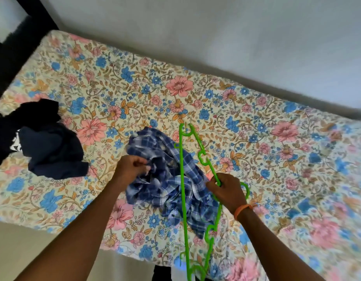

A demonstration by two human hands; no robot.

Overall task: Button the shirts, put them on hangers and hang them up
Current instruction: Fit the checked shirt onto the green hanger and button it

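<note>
A crumpled blue and white plaid shirt [167,179] lies in the middle of the bed. My left hand [131,167] pinches a fold of its fabric at the shirt's left side. A bright green plastic hanger [183,189] lies across the shirt, reaching from the far side down past the bed's near edge. My right hand [226,189] grips the hanger near its hook, at the shirt's right edge.
The bed is covered by a floral sheet [256,138] with pink and blue flowers. A heap of dark navy clothes [43,145] sits at the left. A grey wall [236,37] runs behind the bed, and a dark frame [15,47] stands at the far left.
</note>
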